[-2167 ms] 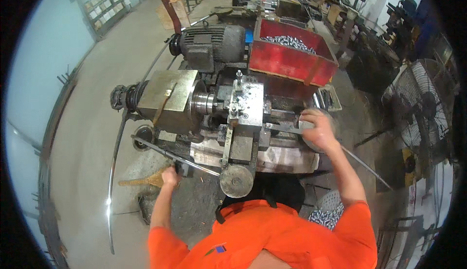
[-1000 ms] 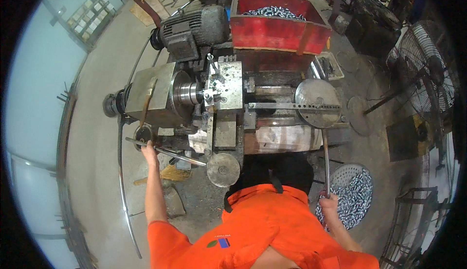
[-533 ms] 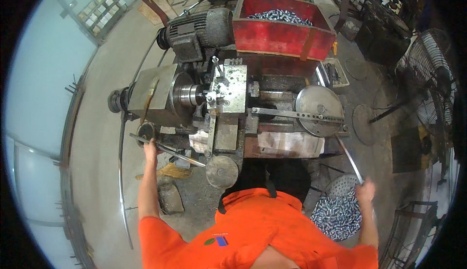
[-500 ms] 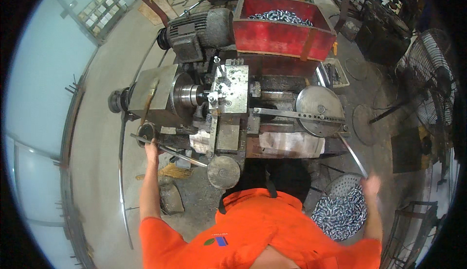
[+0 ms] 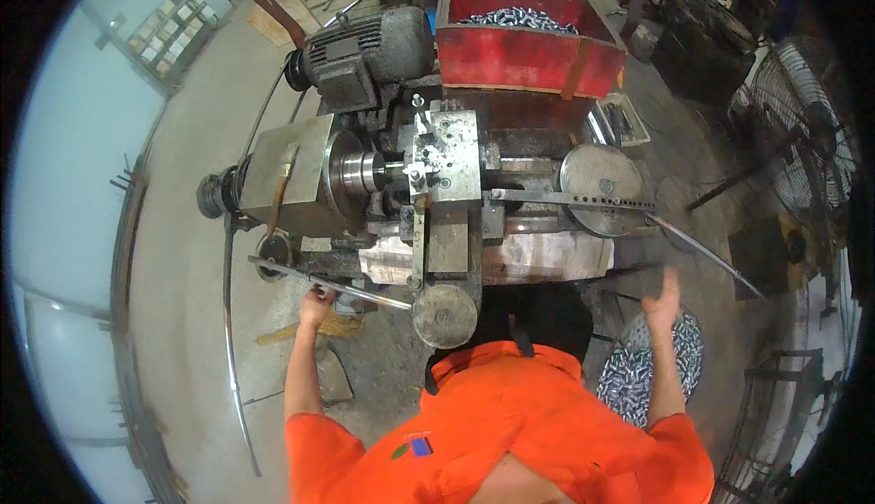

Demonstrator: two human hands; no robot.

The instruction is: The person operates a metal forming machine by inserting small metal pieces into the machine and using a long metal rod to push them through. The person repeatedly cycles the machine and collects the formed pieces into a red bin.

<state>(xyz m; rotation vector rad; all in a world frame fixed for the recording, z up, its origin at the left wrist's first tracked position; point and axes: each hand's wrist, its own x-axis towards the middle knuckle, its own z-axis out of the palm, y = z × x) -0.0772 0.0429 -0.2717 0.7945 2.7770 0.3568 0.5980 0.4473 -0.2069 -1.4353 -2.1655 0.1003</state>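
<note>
My left hand [image 5: 316, 306] is curled at the underside of a long metal lever [image 5: 365, 295], which runs to a round disc [image 5: 445, 315] on the front of a lathe. My fingers look closed on the lever, though their far side is hidden. My right hand [image 5: 663, 298] is open and slightly blurred, fingers pointing away from me. It is apart from a second lever [image 5: 704, 247], which slants right from a larger disc [image 5: 602, 180]. Ahead of me, the tool block [image 5: 454, 153] stands by the chuck [image 5: 354, 174]. A thin shiny piece shows between them.
A red bin [image 5: 529, 62] of small metal parts stands behind the lathe, beside a motor [image 5: 369, 53]. A basket of metal parts [image 5: 629, 381] sits below my right hand. A brush [image 5: 283, 180] lies on the headstock. A fan [image 5: 802, 121] stands at right.
My right hand has let go of the right lever and moved left and away from me. The lever has swung outward. My left hand has slid along its lever; the tool block sits further right.
</note>
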